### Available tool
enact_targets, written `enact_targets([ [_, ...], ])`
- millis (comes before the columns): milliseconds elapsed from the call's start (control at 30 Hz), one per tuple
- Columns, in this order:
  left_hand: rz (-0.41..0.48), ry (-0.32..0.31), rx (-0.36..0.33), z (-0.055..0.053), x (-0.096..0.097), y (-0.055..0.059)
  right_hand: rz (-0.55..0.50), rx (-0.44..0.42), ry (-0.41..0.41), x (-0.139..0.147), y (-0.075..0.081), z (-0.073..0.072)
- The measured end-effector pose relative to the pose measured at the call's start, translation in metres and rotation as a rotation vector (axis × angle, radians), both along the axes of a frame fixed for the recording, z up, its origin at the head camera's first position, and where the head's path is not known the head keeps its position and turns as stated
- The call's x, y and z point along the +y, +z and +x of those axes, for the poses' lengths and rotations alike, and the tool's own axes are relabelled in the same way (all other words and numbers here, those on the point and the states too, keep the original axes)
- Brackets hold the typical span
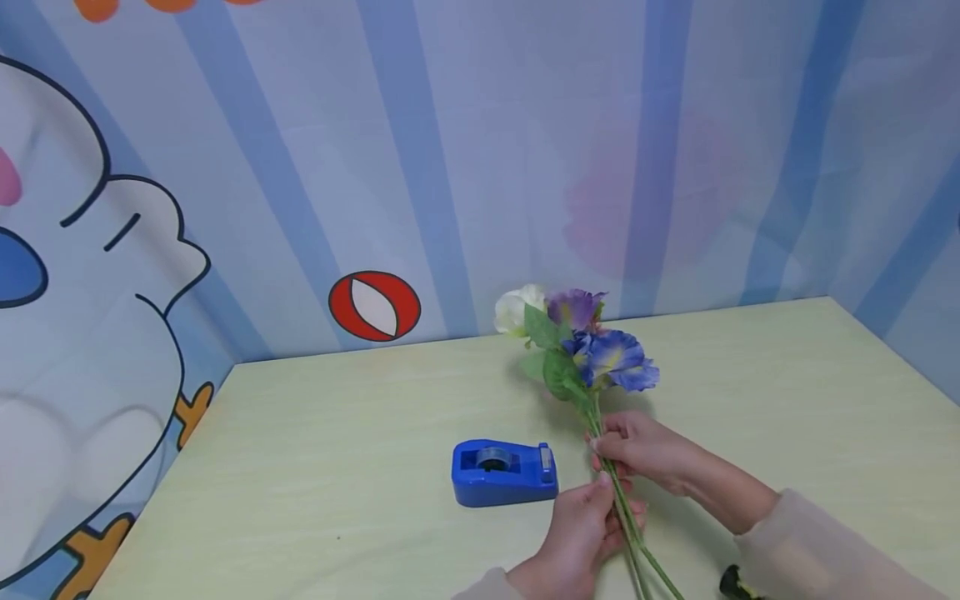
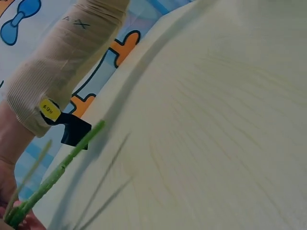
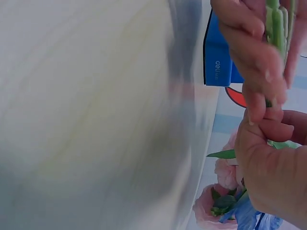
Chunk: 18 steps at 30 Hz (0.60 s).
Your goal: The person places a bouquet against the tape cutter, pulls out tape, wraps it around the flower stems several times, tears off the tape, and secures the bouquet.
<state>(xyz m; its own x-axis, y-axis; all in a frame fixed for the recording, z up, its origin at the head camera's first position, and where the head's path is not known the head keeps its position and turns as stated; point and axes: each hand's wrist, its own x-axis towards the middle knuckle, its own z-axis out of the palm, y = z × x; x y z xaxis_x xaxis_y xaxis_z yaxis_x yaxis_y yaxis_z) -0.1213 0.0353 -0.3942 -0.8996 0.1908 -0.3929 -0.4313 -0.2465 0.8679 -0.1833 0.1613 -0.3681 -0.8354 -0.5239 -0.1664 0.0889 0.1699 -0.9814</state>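
A blue tape dispenser (image 1: 506,483) sits upright on the pale, faintly grained tabletop (image 1: 315,458).

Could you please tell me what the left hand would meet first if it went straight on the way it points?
Most likely the right hand, which holds the same stems just ahead of the left hand; any gap between the two hands is hard to judge.

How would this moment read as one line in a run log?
left hand: holds flower stems | right hand: pinches them nearer the blooms | blue tape dispenser: on table, left of flower stems
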Motion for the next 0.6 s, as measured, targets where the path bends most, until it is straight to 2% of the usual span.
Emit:
enact_targets([
  [133, 0.081, -0.051, -0.058, -0.0020, -0.0025, 0.0002, -0.065, -0.053, 0.008, 0.0004, -0.0005, -0.0007],
  [233, 0.096, -0.067, -0.056, -0.0016, -0.0049, -0.0003, -0.103, -0.102, 0.008, 0.0013, -0.0013, -0.0016],
  [400, 0.054, -0.043, -0.007, -0.0002, -0.0062, -0.0013, -0.119, -0.142, -0.009, 0.0023, -0.0016, -0.0022],
  [600, 0.013, -0.019, 0.024, -0.0002, -0.0050, -0.0025, -0.098, -0.135, -0.037, 0.0000, -0.0022, -0.0026],
])
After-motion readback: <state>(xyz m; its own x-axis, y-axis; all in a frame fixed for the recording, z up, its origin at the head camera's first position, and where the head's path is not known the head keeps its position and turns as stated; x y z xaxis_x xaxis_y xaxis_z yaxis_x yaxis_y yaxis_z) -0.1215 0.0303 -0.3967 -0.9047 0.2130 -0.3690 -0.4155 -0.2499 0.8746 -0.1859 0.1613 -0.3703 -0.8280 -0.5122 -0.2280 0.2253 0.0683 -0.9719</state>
